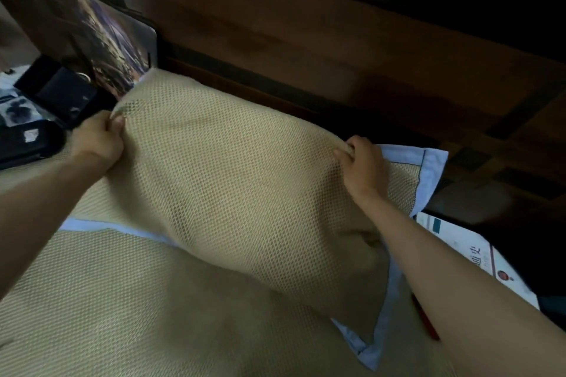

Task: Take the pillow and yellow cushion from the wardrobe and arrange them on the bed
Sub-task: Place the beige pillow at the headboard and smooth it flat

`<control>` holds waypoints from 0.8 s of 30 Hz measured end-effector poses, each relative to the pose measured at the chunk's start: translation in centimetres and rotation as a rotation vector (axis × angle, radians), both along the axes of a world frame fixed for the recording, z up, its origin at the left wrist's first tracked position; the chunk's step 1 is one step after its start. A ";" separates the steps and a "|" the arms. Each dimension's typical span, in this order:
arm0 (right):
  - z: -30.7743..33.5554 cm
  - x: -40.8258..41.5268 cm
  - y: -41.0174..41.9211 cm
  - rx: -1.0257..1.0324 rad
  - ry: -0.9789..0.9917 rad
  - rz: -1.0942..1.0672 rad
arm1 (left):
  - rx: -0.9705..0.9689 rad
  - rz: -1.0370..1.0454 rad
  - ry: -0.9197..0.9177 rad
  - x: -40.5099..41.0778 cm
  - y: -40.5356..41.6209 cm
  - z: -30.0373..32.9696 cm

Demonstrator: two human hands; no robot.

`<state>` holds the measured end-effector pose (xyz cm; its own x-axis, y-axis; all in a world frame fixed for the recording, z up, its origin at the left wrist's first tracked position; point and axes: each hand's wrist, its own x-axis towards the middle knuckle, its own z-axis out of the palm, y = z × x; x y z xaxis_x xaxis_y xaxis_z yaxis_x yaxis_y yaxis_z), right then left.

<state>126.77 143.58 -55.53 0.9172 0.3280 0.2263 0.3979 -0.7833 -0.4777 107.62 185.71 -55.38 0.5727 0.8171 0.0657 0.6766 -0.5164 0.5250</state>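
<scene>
With my left hand [98, 141] and right hand [363, 167] clamped on the pillow [232, 174], I'm placing it at the bed [107, 300] head; the yellow cushion likely comes next.

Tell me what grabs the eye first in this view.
A big tan mesh pillow fills the centre, lying on the matching mesh bed mat. The left hand pinches its upper-left corner, the right hand its far right edge. Dark clutter sits far left.
</scene>
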 end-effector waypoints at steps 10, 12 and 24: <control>-3.5 -4.6 4.7 -0.273 -0.078 0.227 | 0.356 -0.610 0.180 10.2 -15.3 0.1; -4.5 -5.2 6.4 -0.297 -0.017 0.248 | 0.350 -0.745 0.231 14.4 -18.4 0.1; -9.9 -2.2 -3.4 -0.221 0.120 -0.133 | 0.416 -0.570 0.398 11.6 -6.5 -8.4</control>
